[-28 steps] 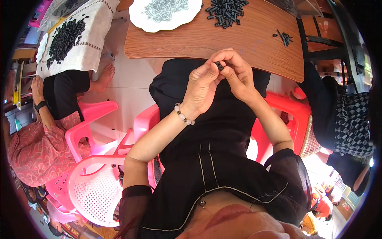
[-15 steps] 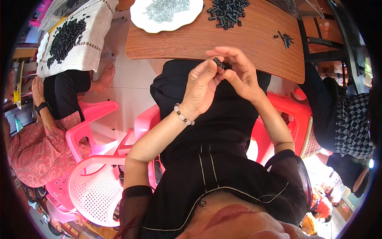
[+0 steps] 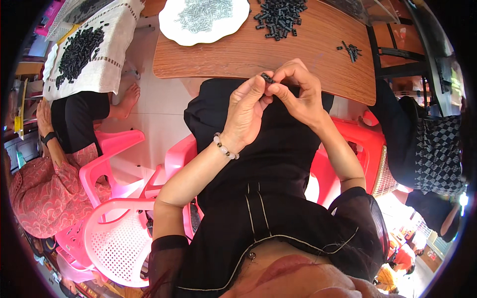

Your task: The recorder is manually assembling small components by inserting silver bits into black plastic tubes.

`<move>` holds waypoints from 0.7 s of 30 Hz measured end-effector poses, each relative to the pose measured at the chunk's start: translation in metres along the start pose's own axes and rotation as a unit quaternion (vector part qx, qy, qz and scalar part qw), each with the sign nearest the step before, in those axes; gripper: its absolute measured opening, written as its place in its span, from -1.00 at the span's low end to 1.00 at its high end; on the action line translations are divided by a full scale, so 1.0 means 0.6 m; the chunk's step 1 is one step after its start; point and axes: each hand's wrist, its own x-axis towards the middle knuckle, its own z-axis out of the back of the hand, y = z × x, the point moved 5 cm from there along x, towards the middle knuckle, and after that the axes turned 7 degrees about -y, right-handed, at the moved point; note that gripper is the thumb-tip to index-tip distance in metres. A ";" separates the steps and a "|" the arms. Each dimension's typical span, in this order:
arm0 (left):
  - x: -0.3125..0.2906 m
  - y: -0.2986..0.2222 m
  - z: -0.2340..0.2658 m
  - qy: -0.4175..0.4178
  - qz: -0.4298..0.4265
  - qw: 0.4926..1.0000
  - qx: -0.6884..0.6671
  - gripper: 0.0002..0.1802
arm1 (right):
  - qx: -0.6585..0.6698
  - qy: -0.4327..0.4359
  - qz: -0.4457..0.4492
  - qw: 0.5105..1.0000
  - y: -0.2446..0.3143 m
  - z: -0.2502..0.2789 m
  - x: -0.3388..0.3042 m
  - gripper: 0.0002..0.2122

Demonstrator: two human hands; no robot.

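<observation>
A small black plastic part [image 3: 267,78] is pinched up between the fingertips of my left hand [image 3: 246,109], which wears a beaded bracelet. My right hand [image 3: 299,94] has its thumb and forefinger closed at the right end of the same part; whether they grip a second tiny piece I cannot make out. Both hands are above my lap, by the near edge of the brown wooden table [image 3: 213,62]. On the table lie a white scalloped plate [image 3: 171,35] of small clear pieces, a pile of black parts [image 3: 280,17] and a few thin black pieces [image 3: 352,50] at the right.
At the far left a cloth-covered table [image 3: 102,74] bears another heap of black parts [image 3: 79,52], with a seated person [image 3: 54,184] beside it. Pink plastic chairs [image 3: 119,238] stand to my left, a red one [image 3: 357,144] to my right. Another person [image 3: 437,149] is at the far right.
My right hand's fingers have curled in, and its thumb and forefinger have closed onto the end of the black part. The whole view has shifted slightly.
</observation>
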 end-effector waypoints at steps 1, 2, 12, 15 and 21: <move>0.002 0.000 0.001 -0.001 0.000 1.000 0.002 -0.66 | 0.004 -0.001 -0.013 1.000 -0.002 0.001 0.001 -0.83; 0.002 -0.001 0.003 -0.003 0.000 1.000 0.004 -0.65 | -0.005 -0.003 -0.007 1.000 0.008 0.001 0.006 -0.84; -0.001 0.002 0.012 -0.014 0.066 0.998 -0.008 -0.60 | -0.263 -0.123 0.207 0.934 0.054 0.152 0.164 -0.86; 0.000 0.012 0.010 -0.020 0.106 0.994 -0.024 -0.61 | -0.312 -0.213 0.251 0.891 0.095 0.241 0.262 -0.84; 0.004 0.017 0.020 -0.026 0.130 0.990 -0.039 -0.66 | -0.466 -0.297 0.199 0.809 0.006 0.384 0.395 -0.86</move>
